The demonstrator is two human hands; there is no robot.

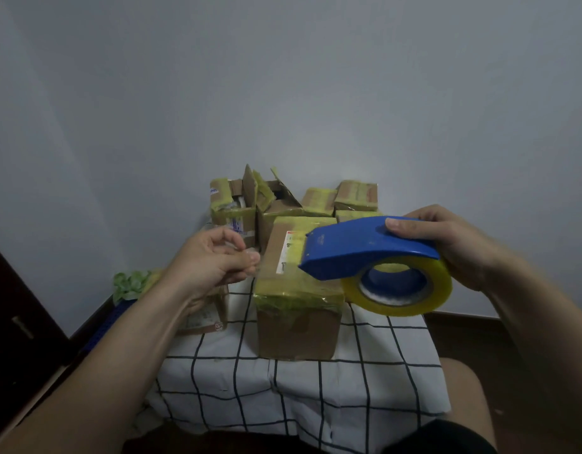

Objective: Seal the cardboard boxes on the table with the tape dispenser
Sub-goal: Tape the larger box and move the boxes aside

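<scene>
Above the front cardboard box [297,290], my right hand [447,244] gripped the tape dispenser [358,253]; my left hand [214,257] pinched what seemed the tape end [255,256], barely visible. Risk noted: slack film could fold on itself and seal crooked.

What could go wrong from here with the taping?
1. Neither hand seems to steady the front box: the right hand holds the tape dispenser, the left hand is curled beside the box, so pressing tape down may shove it.
2. That could knock the open-flapped box behind it.
</scene>
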